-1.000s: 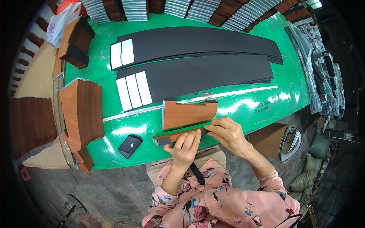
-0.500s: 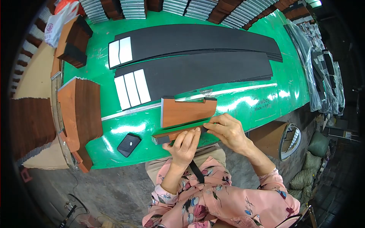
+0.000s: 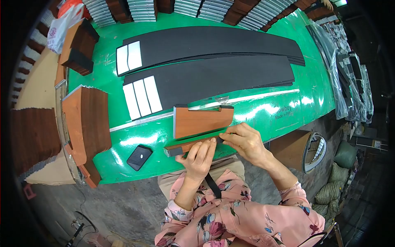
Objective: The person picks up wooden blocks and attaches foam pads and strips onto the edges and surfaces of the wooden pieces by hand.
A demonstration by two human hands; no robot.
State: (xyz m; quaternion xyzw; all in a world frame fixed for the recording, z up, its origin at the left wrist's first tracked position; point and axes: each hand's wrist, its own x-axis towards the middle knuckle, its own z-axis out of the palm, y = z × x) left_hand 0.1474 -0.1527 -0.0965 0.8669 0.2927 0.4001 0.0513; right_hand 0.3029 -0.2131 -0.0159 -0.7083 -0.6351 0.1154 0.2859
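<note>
Here's the bare left grip (image 3: 198, 161), closed firm, back of the hand showing, fingers bunched together and angled forward and slightly right, thumb (image 3: 180, 159) tucked out on the left! Right beside those fingertips, the bare right grip (image 3: 246, 142) is in a tight pinch, knuckles high, fingers bent and pointing left! The left forearm (image 3: 187, 195) rises steeply, bare below its pink floral fabric cuff (image 3: 180, 210); the right forearm (image 3: 283, 173) slants in from the right, bare too, elbow wide, its pink floral fabric sleeve (image 3: 294, 196) bunched well above the wrist!
</note>
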